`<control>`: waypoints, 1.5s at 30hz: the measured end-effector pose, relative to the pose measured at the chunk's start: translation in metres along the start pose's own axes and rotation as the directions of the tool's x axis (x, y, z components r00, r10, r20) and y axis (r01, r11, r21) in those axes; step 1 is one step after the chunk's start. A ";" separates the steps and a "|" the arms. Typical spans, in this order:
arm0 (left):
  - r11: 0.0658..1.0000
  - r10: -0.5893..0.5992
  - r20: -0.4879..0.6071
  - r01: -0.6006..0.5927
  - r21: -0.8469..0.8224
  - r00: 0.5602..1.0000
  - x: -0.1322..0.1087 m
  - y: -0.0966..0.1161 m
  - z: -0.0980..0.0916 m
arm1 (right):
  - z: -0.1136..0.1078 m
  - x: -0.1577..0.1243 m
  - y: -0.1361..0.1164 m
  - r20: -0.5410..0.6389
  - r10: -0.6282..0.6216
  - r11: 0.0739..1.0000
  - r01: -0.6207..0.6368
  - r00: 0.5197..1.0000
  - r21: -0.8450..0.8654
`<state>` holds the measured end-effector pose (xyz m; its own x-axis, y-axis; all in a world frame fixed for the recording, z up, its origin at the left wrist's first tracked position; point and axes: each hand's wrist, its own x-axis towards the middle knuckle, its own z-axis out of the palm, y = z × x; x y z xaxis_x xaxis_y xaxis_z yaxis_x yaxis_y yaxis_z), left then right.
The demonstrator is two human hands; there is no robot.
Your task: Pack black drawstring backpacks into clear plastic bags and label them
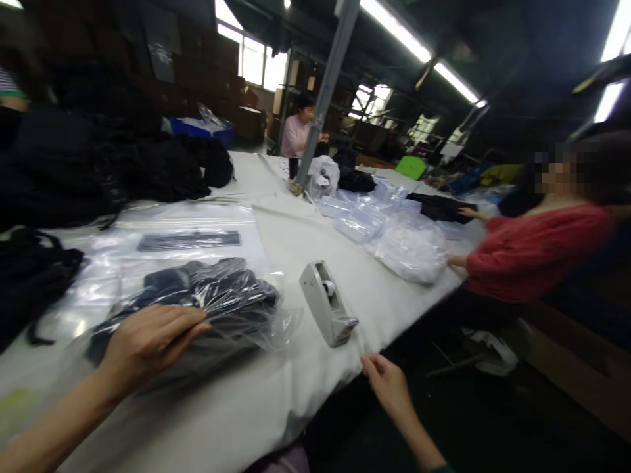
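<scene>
- Bagged dark bundle [236,289]: near left, on the worktop [276,414].
- Left hand [150,335]: pinching its clear plastic [282,325].
- Right hand [389,381]: fingertips together near the tape dispenser [315,297]; cannot tell whether holding anything.
- Step, seemingly: steadying the clear plastic; next move calls for keeping it flat.

Packing workshop, factory type. One long white-covered table [280,230] bore a tape dispenser [329,305], a plastic-bagged dark article [236,289], clear packaging [362,223] and heaped black goods [54,157]. A co-worker in red [537,256] and a co-worker in pink [294,135] were at their places. Brown cartons [207,69] stood stacked behind; strip lights [394,27] hung overhead; a metal post [328,85] rose between.
</scene>
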<state>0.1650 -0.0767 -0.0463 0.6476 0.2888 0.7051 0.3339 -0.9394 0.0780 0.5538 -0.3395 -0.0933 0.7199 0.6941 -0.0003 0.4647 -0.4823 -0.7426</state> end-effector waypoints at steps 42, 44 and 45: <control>0.996 0.086 -0.205 -0.076 0.055 0.975 0.027 -0.012 0.022 | 0.127 0.126 -0.302 0.697 -0.677 0.357 0.933 0.236 0.031; 0.997 0.066 -0.155 -0.057 0.060 0.986 0.027 -0.010 0.022 | 0.121 0.111 -0.293 0.570 -0.816 0.142 0.989 0.098 0.034; 0.997 0.050 -0.126 -0.044 0.056 0.991 0.027 -0.009 0.022 | 0.120 0.100 -0.288 0.508 -0.861 0.040 0.998 0.008 0.051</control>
<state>0.1947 -0.0559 -0.0434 0.5718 0.2154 0.7916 0.3431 -0.9393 0.0077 0.4304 -0.0667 0.0399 -0.6560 0.6927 0.2996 0.7106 0.7007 -0.0641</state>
